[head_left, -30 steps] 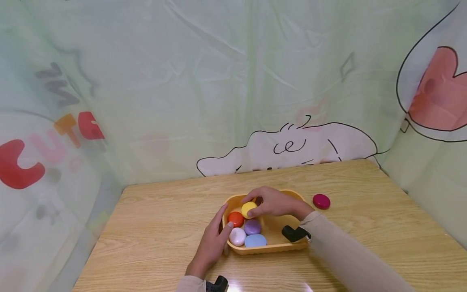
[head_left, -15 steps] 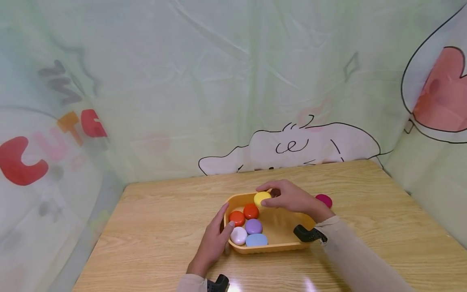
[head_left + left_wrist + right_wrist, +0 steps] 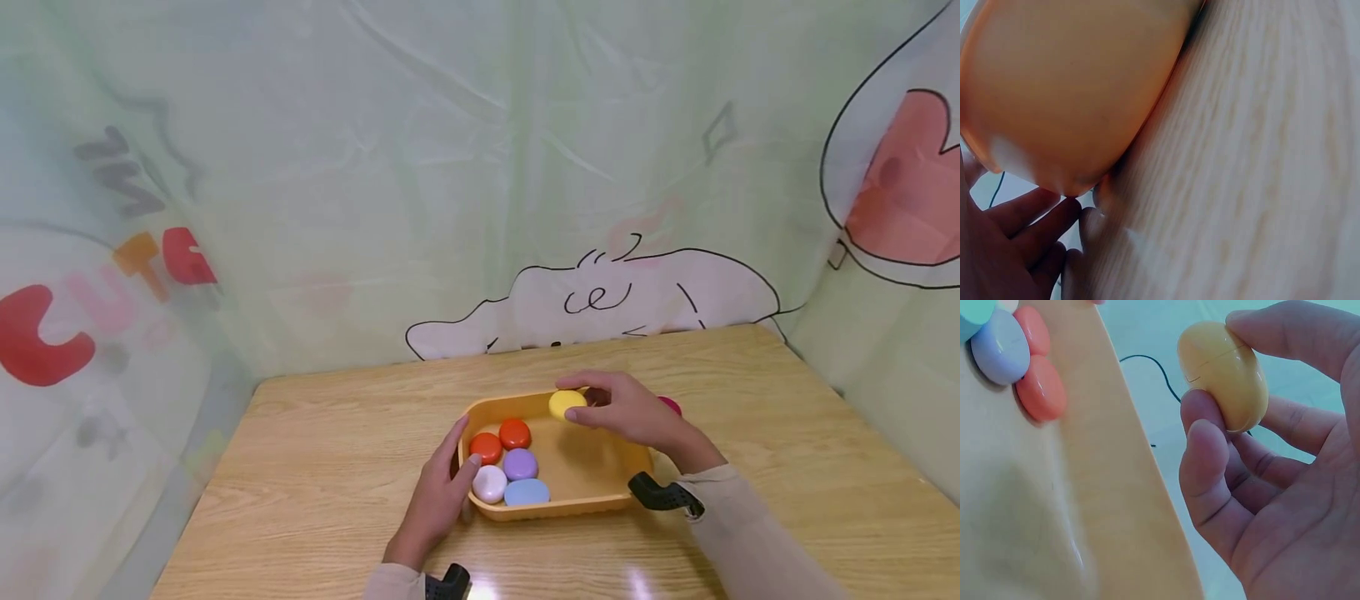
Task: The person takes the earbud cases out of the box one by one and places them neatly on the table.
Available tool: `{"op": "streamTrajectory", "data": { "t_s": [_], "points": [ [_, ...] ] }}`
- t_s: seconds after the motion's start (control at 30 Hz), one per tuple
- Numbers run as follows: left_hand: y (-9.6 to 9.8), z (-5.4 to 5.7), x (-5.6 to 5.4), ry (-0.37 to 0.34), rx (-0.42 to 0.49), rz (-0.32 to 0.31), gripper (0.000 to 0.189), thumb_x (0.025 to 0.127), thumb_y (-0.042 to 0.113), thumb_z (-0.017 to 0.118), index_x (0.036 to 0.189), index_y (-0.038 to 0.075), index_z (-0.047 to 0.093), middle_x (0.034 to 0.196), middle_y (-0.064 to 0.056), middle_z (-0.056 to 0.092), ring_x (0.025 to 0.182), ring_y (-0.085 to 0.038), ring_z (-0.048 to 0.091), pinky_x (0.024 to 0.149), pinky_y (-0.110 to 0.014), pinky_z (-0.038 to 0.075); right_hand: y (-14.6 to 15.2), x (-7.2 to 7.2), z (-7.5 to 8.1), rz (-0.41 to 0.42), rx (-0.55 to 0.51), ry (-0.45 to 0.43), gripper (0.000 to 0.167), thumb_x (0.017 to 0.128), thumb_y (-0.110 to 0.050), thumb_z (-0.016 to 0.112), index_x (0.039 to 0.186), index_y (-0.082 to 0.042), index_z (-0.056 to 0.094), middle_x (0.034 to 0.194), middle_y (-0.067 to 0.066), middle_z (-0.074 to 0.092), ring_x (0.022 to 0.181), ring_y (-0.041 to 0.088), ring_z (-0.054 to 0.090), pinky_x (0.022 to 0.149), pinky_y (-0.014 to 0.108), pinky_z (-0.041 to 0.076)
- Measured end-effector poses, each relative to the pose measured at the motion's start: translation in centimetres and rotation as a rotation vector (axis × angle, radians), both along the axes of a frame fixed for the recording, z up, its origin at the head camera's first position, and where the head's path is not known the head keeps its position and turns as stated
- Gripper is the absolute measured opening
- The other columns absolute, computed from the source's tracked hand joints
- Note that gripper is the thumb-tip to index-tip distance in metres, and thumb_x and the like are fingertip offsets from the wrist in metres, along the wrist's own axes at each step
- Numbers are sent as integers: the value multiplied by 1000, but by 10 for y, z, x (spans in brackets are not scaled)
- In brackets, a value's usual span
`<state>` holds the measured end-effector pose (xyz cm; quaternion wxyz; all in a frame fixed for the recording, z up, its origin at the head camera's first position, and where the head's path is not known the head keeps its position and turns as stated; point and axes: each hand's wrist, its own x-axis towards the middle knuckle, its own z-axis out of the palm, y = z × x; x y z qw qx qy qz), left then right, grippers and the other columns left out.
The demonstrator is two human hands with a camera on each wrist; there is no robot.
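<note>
My right hand point(image 3: 630, 410) pinches a yellow round case point(image 3: 567, 406) between thumb and fingers, over the far side of an orange tray point(image 3: 555, 507). In the right wrist view a thin seam runs across the yellow case point(image 3: 1222, 375), which is clear of the tray wall. My left hand point(image 3: 437, 492) holds the tray's left end, thumb at the rim and fingers against the outer wall point(image 3: 1072, 94). Inside the tray's left part lie two red cases point(image 3: 515, 433), a purple case point(image 3: 521, 465), a pale lilac case point(image 3: 490, 484) and a light blue case point(image 3: 527, 492).
A magenta case point(image 3: 670, 405) lies on the wooden table point(image 3: 337, 467) right of the tray, partly hidden behind my right hand. A printed curtain point(image 3: 375, 167) hangs behind the table and along both sides.
My right hand has lifted the yellow case and carried it rightward from the tray's left part. A red case has come into view beneath where it was. The left hand has stayed put.
</note>
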<state>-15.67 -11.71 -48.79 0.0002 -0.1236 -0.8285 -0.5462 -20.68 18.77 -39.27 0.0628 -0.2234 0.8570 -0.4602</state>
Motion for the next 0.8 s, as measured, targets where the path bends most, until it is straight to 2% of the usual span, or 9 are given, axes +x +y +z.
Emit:
{"op": "streamTrajectory", "data": {
  "t_s": [0.13, 0.37, 0.53, 0.8],
  "points": [
    [-1, -1, 0, 6, 9, -5, 60, 104, 32, 53, 159, 30, 28, 160, 6, 32, 147, -17, 30, 116, -41, 29, 10, 3, -2, -27, -14, 10, 46, 91, -27, 75, 131, -6, 65, 112, 9, 64, 88, 27, 55, 69, 27, 53],
    [-1, -1, 0, 13, 9, -5, 60, 104, 31, 53, 159, 30, 29, 160, 5, 32, 146, -16, 30, 116, -39, 30, 23, 11, -1, -47, -68, 15, 45, 93, -24, 74, 132, -6, 64, 122, 12, 63, 90, 28, 56, 70, 26, 55],
    [-1, -1, 0, 19, 15, -7, 60, 104, 29, 53, 159, 28, 29, 160, 2, 33, 146, -19, 31, 116, -41, 30, 29, 14, -1, -55, -67, 9, 45, 93, -23, 73, 134, -6, 63, 128, 13, 61, 89, 27, 57, 71, 27, 55],
    [0, -3, -1, 29, 19, -5, 59, 104, 29, 54, 159, 26, 31, 160, 0, 33, 146, -22, 31, 116, -43, 29, 44, 16, -1, -90, -63, 7, 46, 94, -22, 72, 135, -3, 61, 119, 13, 62, 88, 25, 59, 68, 27, 56]
  ]
}}
